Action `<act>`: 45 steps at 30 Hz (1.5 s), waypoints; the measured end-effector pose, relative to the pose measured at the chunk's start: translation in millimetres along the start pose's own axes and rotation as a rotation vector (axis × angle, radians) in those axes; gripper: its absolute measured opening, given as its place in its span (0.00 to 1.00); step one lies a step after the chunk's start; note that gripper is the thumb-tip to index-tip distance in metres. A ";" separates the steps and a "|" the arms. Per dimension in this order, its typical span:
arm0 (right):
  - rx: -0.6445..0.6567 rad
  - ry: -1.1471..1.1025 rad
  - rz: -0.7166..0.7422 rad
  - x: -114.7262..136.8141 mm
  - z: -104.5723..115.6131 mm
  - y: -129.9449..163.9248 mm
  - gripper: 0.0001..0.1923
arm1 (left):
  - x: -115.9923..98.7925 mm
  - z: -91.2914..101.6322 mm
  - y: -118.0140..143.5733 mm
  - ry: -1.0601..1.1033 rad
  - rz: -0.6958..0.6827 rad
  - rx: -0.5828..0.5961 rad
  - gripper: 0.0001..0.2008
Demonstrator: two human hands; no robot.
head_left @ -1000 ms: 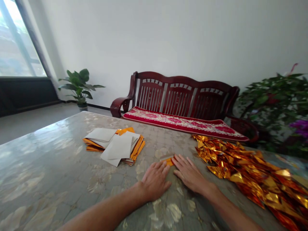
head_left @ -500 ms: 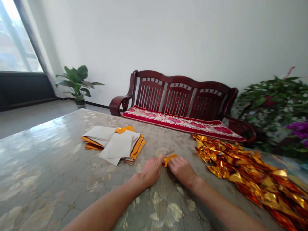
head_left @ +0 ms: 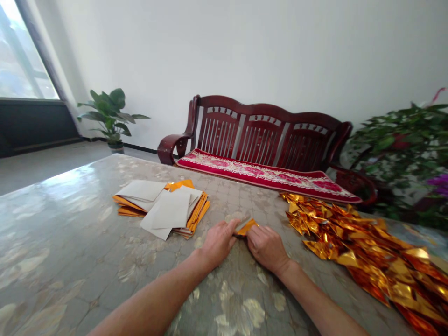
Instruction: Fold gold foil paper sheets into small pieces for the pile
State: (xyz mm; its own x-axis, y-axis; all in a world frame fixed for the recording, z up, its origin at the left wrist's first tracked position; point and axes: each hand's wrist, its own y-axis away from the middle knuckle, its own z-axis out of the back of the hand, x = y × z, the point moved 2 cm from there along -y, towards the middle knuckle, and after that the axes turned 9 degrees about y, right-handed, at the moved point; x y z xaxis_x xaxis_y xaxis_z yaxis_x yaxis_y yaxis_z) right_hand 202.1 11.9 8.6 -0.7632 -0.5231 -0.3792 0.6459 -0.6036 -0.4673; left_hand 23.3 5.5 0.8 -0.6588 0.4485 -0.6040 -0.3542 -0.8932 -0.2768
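Observation:
A small piece of gold foil paper (head_left: 247, 227), partly folded, is held between my two hands just above the table. My left hand (head_left: 220, 241) pinches its left end between thumb and fingers. On its right end, my right hand (head_left: 268, 246) is closed with the fingers curled. The fingers cover both ends of the paper, so its full shape is hidden. To the left lies a loose stack of paper sheets (head_left: 171, 210), grey-white on top with gold edges showing. A long heap of folded gold foil pieces (head_left: 360, 247) lies to the right.
The table (head_left: 115, 261) has a glossy, flower-patterned cover. Behind it stands a dark red wooden bench (head_left: 261, 123) with a red patterned seat cover (head_left: 266, 173). One potted plant (head_left: 110, 114) is at the back left, and leafy plants (head_left: 402, 140) stand at the right.
The gold paper now looks flatter and straighter between my hands. My right hand has turned slightly, its fingers more curled. The view has shifted a little.

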 end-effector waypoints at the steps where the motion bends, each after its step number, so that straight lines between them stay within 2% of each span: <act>1: 0.007 -0.023 -0.019 1.2 0.4 0.0 0.09 | -1.3 1.0 -0.5 -0.018 0.009 -0.001 0.23; 6: 0.043 -0.182 -0.102 6.0 2.5 -1.5 0.06 | -3.9 2.5 -2.4 -0.062 0.046 0.000 0.20; 9: 0.053 -0.275 -0.100 6.1 0.6 -2.9 0.04 | -1.3 1.2 -3.7 -0.035 0.079 0.001 0.20; 13: 0.043 -0.365 -0.103 4.4 -4.4 -4.8 0.08 | 4.1 -0.1 -3.9 0.090 0.091 0.009 0.23; 16: 0.049 -0.402 -0.150 3.5 -5.7 -5.3 0.08 | 9.2 1.9 -1.0 0.130 0.080 -0.031 0.20; 19: 0.056 -0.396 -0.183 4.1 -4.0 -5.5 0.08 | 13.6 5.0 3.4 0.108 0.043 -0.057 0.21; 28: 0.110 -0.308 -0.254 7.5 -1.8 -8.2 0.07 | 14.2 8.3 7.0 0.003 -0.006 -0.026 0.20; 32: 0.132 -0.313 -0.252 8.6 0.6 -10.1 0.05 | 15.9 7.2 4.2 0.013 0.010 -0.016 0.20; 39: 0.144 -0.347 -0.285 7.4 -4.8 -14.6 0.09 | 19.6 9.5 0.4 0.082 0.037 0.000 0.22; 45: 0.163 -0.362 -0.319 7.1 -9.9 -16.7 0.09 | 19.8 11.5 -0.7 0.104 0.072 -0.036 0.20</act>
State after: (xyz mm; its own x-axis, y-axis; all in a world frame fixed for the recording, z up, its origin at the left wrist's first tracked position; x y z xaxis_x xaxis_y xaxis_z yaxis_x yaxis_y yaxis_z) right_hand 185.7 24.2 5.9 -0.8874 -0.4547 0.0764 0.3974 -0.8383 -0.3732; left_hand 2.9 15.3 -2.3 -0.6085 0.3788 -0.6973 -0.2829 -0.9245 -0.2554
